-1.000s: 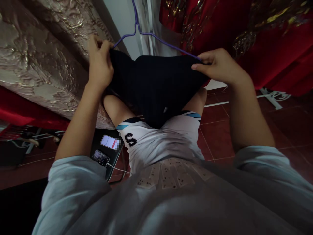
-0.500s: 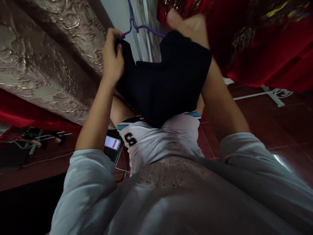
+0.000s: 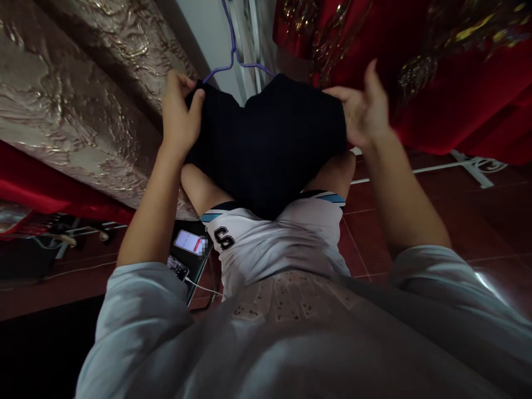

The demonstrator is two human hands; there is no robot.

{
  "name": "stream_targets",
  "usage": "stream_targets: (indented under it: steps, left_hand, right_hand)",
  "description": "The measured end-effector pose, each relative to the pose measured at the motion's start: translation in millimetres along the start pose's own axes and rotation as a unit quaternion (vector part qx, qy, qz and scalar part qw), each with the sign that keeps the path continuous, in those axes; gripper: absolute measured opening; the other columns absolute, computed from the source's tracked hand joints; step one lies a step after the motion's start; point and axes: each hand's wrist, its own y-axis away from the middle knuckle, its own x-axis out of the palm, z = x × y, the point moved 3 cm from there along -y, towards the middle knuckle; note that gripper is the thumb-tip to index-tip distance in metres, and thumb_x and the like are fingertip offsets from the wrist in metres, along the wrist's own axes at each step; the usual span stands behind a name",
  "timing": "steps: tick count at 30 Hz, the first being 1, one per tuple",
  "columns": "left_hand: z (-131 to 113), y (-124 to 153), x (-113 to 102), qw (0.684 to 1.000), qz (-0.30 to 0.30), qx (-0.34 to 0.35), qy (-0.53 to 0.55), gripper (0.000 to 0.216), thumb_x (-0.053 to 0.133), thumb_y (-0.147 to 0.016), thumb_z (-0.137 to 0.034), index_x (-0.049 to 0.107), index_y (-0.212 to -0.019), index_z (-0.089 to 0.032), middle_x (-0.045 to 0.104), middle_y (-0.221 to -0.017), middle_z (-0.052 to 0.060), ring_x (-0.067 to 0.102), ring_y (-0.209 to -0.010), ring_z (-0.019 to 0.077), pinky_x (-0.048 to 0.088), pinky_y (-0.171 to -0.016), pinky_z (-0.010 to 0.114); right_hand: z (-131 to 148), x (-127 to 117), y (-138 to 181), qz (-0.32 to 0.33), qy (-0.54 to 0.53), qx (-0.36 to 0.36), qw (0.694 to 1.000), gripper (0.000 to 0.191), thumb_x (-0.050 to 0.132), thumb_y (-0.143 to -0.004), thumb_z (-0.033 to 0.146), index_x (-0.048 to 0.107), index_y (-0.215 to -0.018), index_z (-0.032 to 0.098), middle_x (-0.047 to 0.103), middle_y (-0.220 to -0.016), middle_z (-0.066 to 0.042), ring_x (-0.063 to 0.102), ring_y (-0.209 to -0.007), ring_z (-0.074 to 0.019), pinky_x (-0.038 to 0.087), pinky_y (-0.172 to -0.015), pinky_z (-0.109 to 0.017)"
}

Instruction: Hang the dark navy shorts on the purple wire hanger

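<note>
A dark navy garment point(image 3: 270, 144) hangs on a purple hanger point(image 3: 235, 55) above my lap. The hanger's hook end runs out of view at the top, and the garment covers most of its bar. My left hand point(image 3: 181, 113) is closed on the garment's upper left corner, thumb in front, close to the hanger's end. At the right edge of the cloth, my right hand point(image 3: 368, 113) has its palm turned inward and its thumb raised well apart. Its fingertips touch the upper right corner or lie just behind it; I cannot tell which.
Beige textured cloth point(image 3: 95, 111) hangs at left, red cloth with gold trim point(image 3: 449, 94) at right. On a black seat point(image 3: 199, 266) by my left leg lie a lit phone point(image 3: 189, 241) and a second device with a cable. A white rack foot point(image 3: 476, 169) stands on the red tiles.
My right hand has come down and outward from above the garment to its right edge, and its side has spread flatter. The left hand, still gripping, has shifted slightly left and down.
</note>
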Motion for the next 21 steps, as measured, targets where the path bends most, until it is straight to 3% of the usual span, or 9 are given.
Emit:
stream_targets:
  steps: [2, 4, 6, 8, 12, 15, 18, 21]
  left_hand:
    - [1, -2, 4, 0.999, -0.017, 0.011, 0.026, 0.048, 0.033, -0.11, -0.06, 0.046, -0.121, -0.015, 0.057, -0.113, 0.004, 0.043, -0.112, 0.0106, 0.029, -0.091, 0.032]
    - [-5, -5, 8, 0.994, -0.04, 0.057, 0.079, 0.044, 0.036, -0.111, -0.058, 0.049, -0.118, -0.016, 0.057, -0.115, 0.004, 0.046, -0.11, 0.0095, 0.031, -0.095, 0.031]
    - [-13, -7, 8, 0.984, -0.052, 0.095, 0.141, 0.042, 0.043, -0.109, -0.058, 0.053, -0.122, -0.019, 0.058, -0.123, 0.003, 0.049, -0.114, 0.0107, 0.034, -0.102, 0.031]
    - [-20, -8, 6, 0.972, -0.05, 0.105, 0.206, 0.048, 0.057, -0.103, -0.06, 0.054, -0.133, -0.022, 0.059, -0.135, 0.001, 0.047, -0.125, 0.0138, 0.035, -0.11, 0.032]
    - [-29, -3, -11, 0.942, -0.071, 0.192, 0.267, 0.066, 0.08, -0.092, -0.046, 0.051, -0.146, -0.022, 0.05, -0.154, -0.002, 0.039, -0.145, 0.0169, 0.026, -0.127, 0.031]
    - [-31, 8, -21, 0.932, -0.081, 0.249, 0.251, 0.069, 0.083, -0.089, -0.042, 0.054, -0.145, -0.015, 0.053, -0.151, 0.004, 0.044, -0.144, 0.0192, 0.029, -0.127, 0.032]
    - [-27, 17, -20, 0.931, -0.099, 0.228, 0.268, 0.061, 0.08, -0.089, -0.051, 0.062, -0.135, -0.015, 0.061, -0.137, 0.006, 0.051, -0.133, 0.0207, 0.038, -0.12, 0.035]
    - [-15, 19, -8, 0.923, -0.092, 0.157, 0.338, 0.053, 0.079, -0.089, -0.055, 0.064, -0.125, -0.019, 0.066, -0.123, 0.004, 0.059, -0.116, 0.0188, 0.047, -0.11, 0.035]
  right_hand:
    - [0, -1, -1, 0.076, -0.097, 0.046, 0.991, 0.064, 0.065, -0.078, 0.079, 0.076, -0.086, 0.017, 0.073, -0.083, -0.006, 0.067, -0.074, -0.0137, 0.051, -0.069, -0.033]
    - [12, 0, -1, 0.113, -0.178, 0.039, 0.977, 0.046, 0.085, -0.065, 0.051, 0.079, -0.098, 0.02, 0.075, -0.092, -0.005, 0.067, -0.079, -0.013, 0.052, -0.072, -0.03]
    - [27, 0, -3, 0.091, -0.208, -0.004, 0.974, 0.035, 0.082, -0.064, 0.03, 0.08, -0.097, 0.021, 0.076, -0.094, -0.004, 0.066, -0.079, -0.0122, 0.053, -0.073, -0.026]
    - [38, -1, -6, 0.047, -0.236, -0.039, 0.97, 0.029, 0.075, -0.062, 0.022, 0.08, -0.091, 0.022, 0.074, -0.084, 0.0, 0.063, -0.073, -0.0111, 0.051, -0.067, -0.023]
    - [41, -2, -15, -0.013, -0.302, -0.121, 0.945, 0.023, 0.069, -0.059, 0.017, 0.068, -0.082, 0.02, 0.059, -0.072, 0.003, 0.051, -0.065, -0.0093, 0.045, -0.06, -0.022]
    - [36, 7, -26, -0.047, -0.336, -0.153, 0.928, 0.022, 0.069, -0.061, 0.017, 0.058, -0.08, 0.02, 0.05, -0.071, 0.003, 0.044, -0.062, -0.0086, 0.041, -0.059, -0.022]
    - [37, 30, -33, -0.052, -0.297, -0.166, 0.939, 0.023, 0.069, -0.067, 0.019, 0.054, -0.084, 0.02, 0.046, -0.074, 0.003, 0.04, -0.062, -0.0094, 0.042, -0.064, -0.025]
    - [46, 64, -18, -0.003, -0.234, -0.168, 0.958, 0.021, 0.068, -0.078, 0.028, 0.053, -0.092, 0.023, 0.045, -0.079, 0.003, 0.035, -0.066, -0.0126, 0.044, -0.069, -0.028]
